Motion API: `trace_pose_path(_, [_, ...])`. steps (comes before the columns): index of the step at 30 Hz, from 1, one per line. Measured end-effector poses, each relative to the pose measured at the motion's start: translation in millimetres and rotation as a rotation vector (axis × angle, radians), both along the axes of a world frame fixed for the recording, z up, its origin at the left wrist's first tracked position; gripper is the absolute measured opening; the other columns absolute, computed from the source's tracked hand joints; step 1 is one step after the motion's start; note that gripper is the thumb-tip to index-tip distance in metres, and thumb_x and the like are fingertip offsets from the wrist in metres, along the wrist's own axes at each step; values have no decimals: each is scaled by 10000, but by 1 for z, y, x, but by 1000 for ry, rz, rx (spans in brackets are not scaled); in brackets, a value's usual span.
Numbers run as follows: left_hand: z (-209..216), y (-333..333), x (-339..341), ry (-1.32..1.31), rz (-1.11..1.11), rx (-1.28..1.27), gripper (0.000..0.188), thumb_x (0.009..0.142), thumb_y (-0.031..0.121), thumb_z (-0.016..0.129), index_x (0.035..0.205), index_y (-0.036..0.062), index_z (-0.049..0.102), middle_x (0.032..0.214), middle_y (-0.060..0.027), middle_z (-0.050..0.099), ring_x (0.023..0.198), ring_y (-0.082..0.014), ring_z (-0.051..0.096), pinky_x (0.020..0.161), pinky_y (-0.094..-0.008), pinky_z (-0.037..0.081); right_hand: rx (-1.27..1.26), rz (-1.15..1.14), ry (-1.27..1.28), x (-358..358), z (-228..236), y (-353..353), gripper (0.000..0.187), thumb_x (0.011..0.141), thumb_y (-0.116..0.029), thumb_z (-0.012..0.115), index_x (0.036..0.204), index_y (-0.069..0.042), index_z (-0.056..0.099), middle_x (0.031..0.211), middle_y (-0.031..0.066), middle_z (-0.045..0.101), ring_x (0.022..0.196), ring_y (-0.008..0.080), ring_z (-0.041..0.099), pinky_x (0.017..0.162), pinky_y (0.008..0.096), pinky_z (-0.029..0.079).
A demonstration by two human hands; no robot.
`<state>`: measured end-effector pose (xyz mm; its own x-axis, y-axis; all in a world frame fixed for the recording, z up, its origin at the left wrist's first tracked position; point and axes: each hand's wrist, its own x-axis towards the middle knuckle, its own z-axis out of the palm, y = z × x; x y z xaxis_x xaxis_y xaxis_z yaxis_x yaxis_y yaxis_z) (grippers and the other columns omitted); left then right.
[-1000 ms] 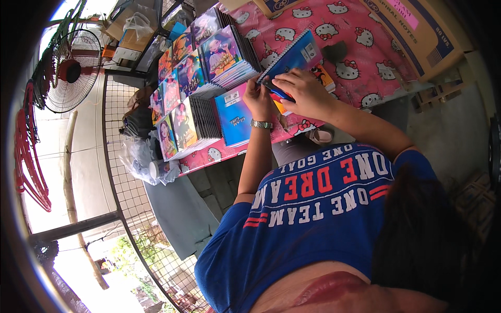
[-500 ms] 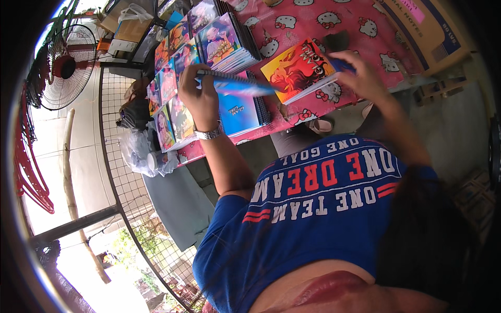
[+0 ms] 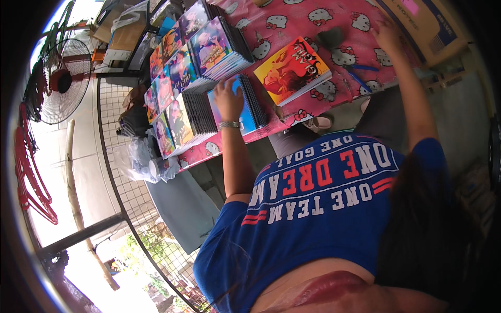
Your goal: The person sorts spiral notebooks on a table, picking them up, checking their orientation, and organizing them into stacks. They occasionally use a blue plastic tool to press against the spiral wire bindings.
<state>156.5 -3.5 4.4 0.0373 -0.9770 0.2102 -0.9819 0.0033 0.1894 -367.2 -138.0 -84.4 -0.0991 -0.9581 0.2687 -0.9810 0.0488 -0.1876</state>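
Note:
My left hand [image 3: 228,101], with a metal watch at the wrist, rests on a stack of blue-covered spiral notebooks [image 3: 254,109] near the table's front edge. Its fingers are spread over the top cover, which they partly hide. My right hand [image 3: 387,37] is stretched out over the table's right side, close to a cardboard box [image 3: 428,31]. Its fingers look apart, and nothing shows in them. Between the hands lies a pile of notebooks with a red and yellow cover [image 3: 292,70]. Slim blue pen-like things [image 3: 360,78] lie to its right.
Several stacks of colourful spiral notebooks [image 3: 180,68] fill the table's left side. A pink patterned cloth [image 3: 292,21] covers the table, with a dark flat piece [image 3: 333,37] on it. Clear plastic bags [image 3: 143,159] hang at the left corner; a fan [image 3: 65,81] stands beyond wire mesh.
The blue notebook that my left hand held up now lies on the blue stack. My right hand has moved right, away from the red and yellow pile, toward the box.

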Motion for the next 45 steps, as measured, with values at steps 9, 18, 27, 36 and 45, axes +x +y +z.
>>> trace_pose_path(9, [-32, -7, -147, -14, -581, 116, 348, 769, 292, 741, 1073, 146, 655, 1097, -43, 619, 1036, -288, 592, 822, -421, 536, 110, -76, 50, 5, 5, -8, 294, 934, -194, 532, 1191, -77, 612, 1230, 176, 593, 1150, 340, 573, 926, 486, 473])
trace_pose_path(18, [13, -34, -108, 229, -685, 348, 298, 866, 160, 625, 1160, 114, 640, 971, -128, 701, 779, -316, 689, 727, -379, 556, 198, 508, -806, 71, 84, 51, 329, 999, -276, 519, 1295, -149, 588, 1160, 136, 663, 1009, 302, 650, 885, 381, 497])
trace_pose_path(27, [39, -50, -128, 27, -536, -220, 176, 775, 129, 603, 947, 92, 598, 899, -76, 661, 897, -295, 608, 859, -436, 406, -137, 805, -847, 161, 108, 80, 248, 900, -93, 623, 1142, -85, 678, 917, 91, 605, 835, 234, 620, 778, 331, 490])
trace_pose_path(36, [36, -30, -130, 57, -513, -288, 209, 793, 288, 707, 912, 124, 658, 866, -37, 666, 876, -244, 603, 849, -406, 379, -85, 877, -888, 175, 114, 86, 183, 864, -39, 658, 1045, -38, 685, 954, 56, 603, 861, 187, 620, 767, 312, 503])
trace_pose_path(45, [34, -14, -130, 48, -497, -320, 241, 792, 300, 720, 919, 103, 661, 876, -53, 664, 920, -264, 595, 903, -423, 374, -68, 859, -918, 178, 111, 108, 217, 838, -5, 665, 1050, -50, 682, 928, 57, 588, 823, 174, 604, 731, 312, 483])
